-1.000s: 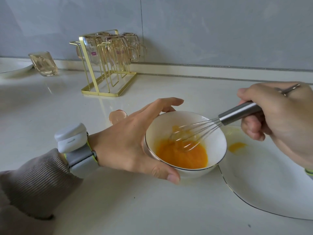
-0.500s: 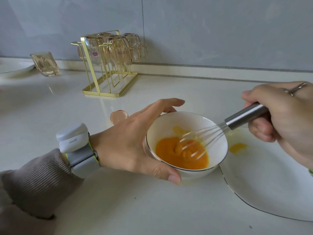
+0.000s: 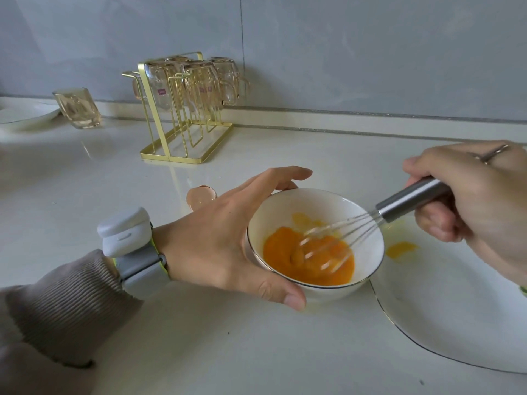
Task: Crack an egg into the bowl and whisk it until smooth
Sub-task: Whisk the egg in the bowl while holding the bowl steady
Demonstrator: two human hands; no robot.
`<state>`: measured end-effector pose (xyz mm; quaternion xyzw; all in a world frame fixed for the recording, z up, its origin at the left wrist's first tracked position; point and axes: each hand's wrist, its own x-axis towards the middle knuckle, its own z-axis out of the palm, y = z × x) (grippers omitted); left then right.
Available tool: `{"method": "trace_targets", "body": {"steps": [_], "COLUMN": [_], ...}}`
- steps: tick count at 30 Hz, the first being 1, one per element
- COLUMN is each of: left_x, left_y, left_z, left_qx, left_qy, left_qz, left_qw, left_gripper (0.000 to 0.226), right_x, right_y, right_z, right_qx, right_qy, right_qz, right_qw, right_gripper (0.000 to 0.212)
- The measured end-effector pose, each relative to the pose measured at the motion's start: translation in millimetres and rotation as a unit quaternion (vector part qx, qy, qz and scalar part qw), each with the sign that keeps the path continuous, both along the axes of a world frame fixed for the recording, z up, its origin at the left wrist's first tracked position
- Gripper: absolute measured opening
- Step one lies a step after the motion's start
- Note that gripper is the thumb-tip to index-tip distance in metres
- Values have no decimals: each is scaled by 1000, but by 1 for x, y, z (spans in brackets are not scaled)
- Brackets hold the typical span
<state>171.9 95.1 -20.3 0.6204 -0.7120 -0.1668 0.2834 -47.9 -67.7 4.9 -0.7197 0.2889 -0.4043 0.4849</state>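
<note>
A small white bowl (image 3: pixel 288 212) with a dark rim stands on the white counter and holds orange beaten egg (image 3: pixel 285 255). My left hand (image 3: pixel 225 240) wraps the bowl's left side, thumb at the front, fingers behind. My right hand (image 3: pixel 470 203) grips the steel handle of a wire whisk (image 3: pixel 396 205). The whisk's wires dip into the egg and look blurred. An empty eggshell half (image 3: pixel 199 195) lies on the counter behind my left hand.
A large white plate (image 3: pixel 456 323) with a yellow egg smear (image 3: pixel 400 249) sits right of the bowl. A gold rack (image 3: pixel 182 149) with upturned glasses stands at the back. Further left are a lone glass (image 3: pixel 77 108) and another plate (image 3: pixel 25 115).
The whisk head has swept from the bowl's back wall down and forward into the egg. My right hand shifted slightly right. My left hand and the bowl stayed put.
</note>
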Motion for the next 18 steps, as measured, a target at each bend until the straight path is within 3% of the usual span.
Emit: {"method": "trace_targets", "body": {"steps": [9, 12, 18], "left_x": [0, 0, 0], "left_y": [0, 0, 0], "left_z": [0, 1, 1], "left_qx": [1, 1, 1], "left_qy": [7, 6, 9], "left_qz": [1, 0, -4], "left_qw": [1000, 1000, 1000], "left_gripper": [120, 119, 120], "right_x": [2, 2, 2], "right_y": [2, 2, 4], "right_z": [-2, -1, -1], "right_qx": [43, 5, 22], "right_qy": [-16, -2, -11], "right_qz": [15, -3, 9], "right_qw": [999, 1000, 1000], "right_gripper": [47, 43, 46]}}
